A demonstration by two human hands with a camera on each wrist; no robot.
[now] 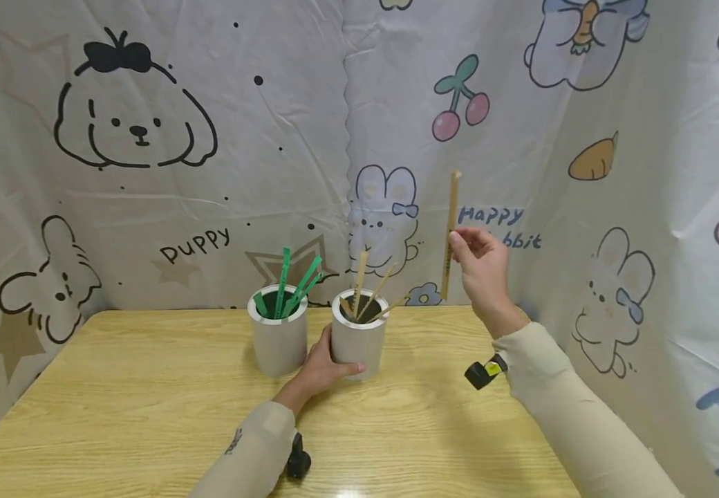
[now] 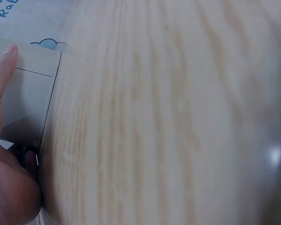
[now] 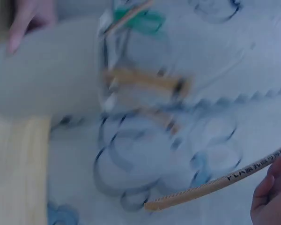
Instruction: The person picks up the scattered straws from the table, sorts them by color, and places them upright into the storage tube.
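Observation:
My right hand (image 1: pixel 484 270) pinches a slim brown paper-wrapped straw (image 1: pixel 452 207), raised nearly upright to the right of two white cylindrical holders. Dark printing runs along its wrapper in the right wrist view. Low on the right-hand white holder (image 1: pixel 362 341), my left hand (image 1: pixel 321 366) grips the side, thumb across the front and some fingers hidden behind. Several brown wrapped straws (image 1: pixel 360 277) lean out of that holder. The left-hand white holder (image 1: pixel 277 346) stands beside it, with several green wrapped straws (image 1: pixel 282 277) sticking up.
Both holders stand near the back of a light wood-grain table (image 1: pixel 148 401). A printed cloth (image 1: pixel 285 138) with cartoon animals hangs behind the table and along its sides. Small black cameras are strapped to both wrists.

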